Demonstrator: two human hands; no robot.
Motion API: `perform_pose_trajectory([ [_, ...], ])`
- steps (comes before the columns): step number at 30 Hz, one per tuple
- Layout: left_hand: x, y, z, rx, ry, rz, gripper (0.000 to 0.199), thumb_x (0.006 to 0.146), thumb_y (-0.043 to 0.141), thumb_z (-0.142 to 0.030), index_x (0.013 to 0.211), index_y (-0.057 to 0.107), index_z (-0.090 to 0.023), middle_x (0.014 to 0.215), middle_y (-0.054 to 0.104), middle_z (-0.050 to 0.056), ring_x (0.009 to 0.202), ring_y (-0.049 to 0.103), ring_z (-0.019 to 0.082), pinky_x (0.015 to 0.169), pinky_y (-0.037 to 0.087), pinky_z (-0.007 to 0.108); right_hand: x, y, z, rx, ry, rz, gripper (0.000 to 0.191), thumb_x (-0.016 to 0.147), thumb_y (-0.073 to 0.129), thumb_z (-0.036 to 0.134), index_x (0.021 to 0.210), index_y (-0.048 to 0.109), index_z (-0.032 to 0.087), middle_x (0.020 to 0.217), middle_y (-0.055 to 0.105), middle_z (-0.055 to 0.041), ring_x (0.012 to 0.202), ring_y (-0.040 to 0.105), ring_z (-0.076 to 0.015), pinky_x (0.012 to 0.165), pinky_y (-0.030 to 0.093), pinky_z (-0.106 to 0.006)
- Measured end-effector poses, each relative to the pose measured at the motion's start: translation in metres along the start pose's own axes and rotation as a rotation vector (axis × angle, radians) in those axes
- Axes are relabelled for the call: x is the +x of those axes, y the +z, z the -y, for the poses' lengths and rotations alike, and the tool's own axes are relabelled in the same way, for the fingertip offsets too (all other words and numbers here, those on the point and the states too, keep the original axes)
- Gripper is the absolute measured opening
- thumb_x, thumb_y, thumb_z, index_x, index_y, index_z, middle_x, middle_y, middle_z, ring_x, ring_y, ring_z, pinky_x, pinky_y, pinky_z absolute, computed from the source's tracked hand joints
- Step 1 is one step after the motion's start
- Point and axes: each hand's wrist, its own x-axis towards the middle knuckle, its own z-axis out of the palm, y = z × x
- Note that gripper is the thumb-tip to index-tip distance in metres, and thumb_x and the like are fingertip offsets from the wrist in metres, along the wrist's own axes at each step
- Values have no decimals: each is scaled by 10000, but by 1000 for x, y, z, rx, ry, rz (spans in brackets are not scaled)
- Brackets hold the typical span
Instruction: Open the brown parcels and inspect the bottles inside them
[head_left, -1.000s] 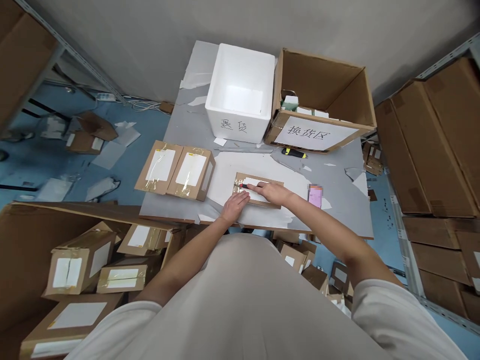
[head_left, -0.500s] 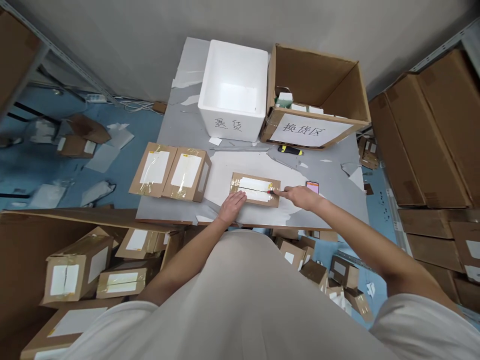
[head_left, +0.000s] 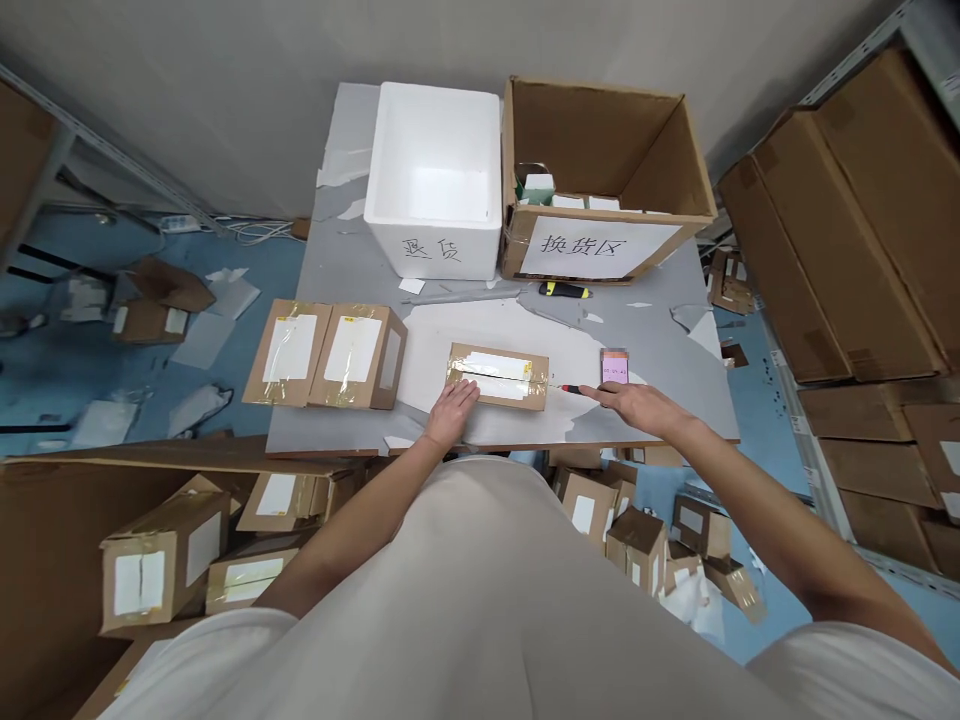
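A small taped cardboard box [head_left: 517,387] with a white label lies near the table's front edge, a dark slit line running along its top. My left hand [head_left: 452,412] rests on the box's front left part, fingers stretched out and holding nothing. In my right hand [head_left: 637,408] is a box cutter [head_left: 572,389] with a red and black handle; its thin blade points left at the box's right end. A phone [head_left: 614,368] with a lit pink screen lies just behind my right hand.
Two taped boxes [head_left: 352,350] stand on the table's left side. At the back are a white foam bin [head_left: 435,250] and a labelled cardboard carton [head_left: 600,245] holding small packages. A yellow-black cutter [head_left: 565,290] lies before the carton. Boxes [head_left: 637,545] lie on the floor.
My right hand has drawn the box cutter rightward, from over the label to beyond the box's right end. My left hand stays on the box. The camera view has shifted slightly.
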Motion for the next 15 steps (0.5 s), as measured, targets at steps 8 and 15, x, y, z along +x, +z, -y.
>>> perform_pose_trajectory([
  [8, 24, -43, -20, 167, 7, 130, 529, 827, 564, -413, 1308, 504, -200, 1360, 512, 146, 1299, 422, 310, 1065, 277, 470, -12, 63, 24, 828, 331, -350, 559, 932, 362, 431, 1436, 377, 191, 721, 655, -33, 505, 536, -136, 546, 482, -290],
  [15, 81, -56, -11, 241, -33, 331, 1374, 404, 757, -704, 1484, 142, -119, 1542, 125, 230, 1411, 50, 441, 1107, 65, 576, 12, 99, 54, 1355, 421, -431, 674, 844, 487, 518, 1433, 372, 210, 894, 680, -62, 411, 416, -71, 351, 358, -222],
])
